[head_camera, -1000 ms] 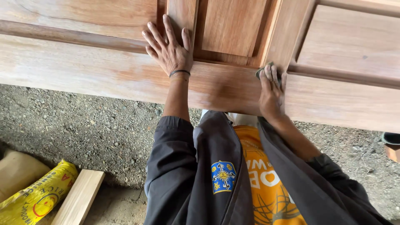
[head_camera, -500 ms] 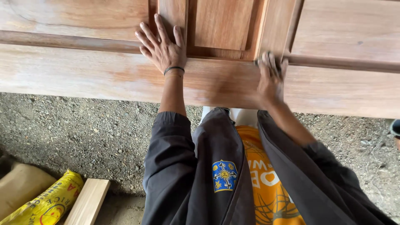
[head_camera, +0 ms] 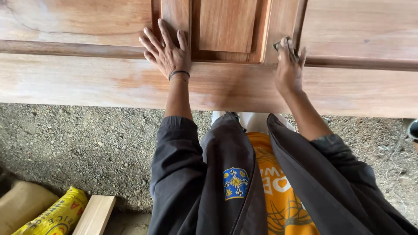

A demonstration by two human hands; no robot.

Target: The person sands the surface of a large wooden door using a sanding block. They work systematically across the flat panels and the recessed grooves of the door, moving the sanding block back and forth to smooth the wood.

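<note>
A large panelled wooden door (head_camera: 78,78) lies flat in front of me, its raised centre panel (head_camera: 226,26) between my hands. My left hand (head_camera: 166,51) rests flat on the wood with fingers spread, holding nothing, a dark band on the wrist. My right hand (head_camera: 288,65) presses a small folded piece of sandpaper (head_camera: 278,44) against the door by the edge of an upright rail; only a corner of the grey sheet shows above my fingers.
Below the door is rough gravelly ground (head_camera: 87,148). At the lower left lie a yellow printed sack (head_camera: 56,217), a tan sack (head_camera: 21,204) and a pale wooden board (head_camera: 96,214). A dark object (head_camera: 412,129) sits at the right edge.
My right hand has slid up the door with the sandpaper, from the bottom rail to the moulding. The left hand has stayed flat on the wood, and the view has shifted slightly.
</note>
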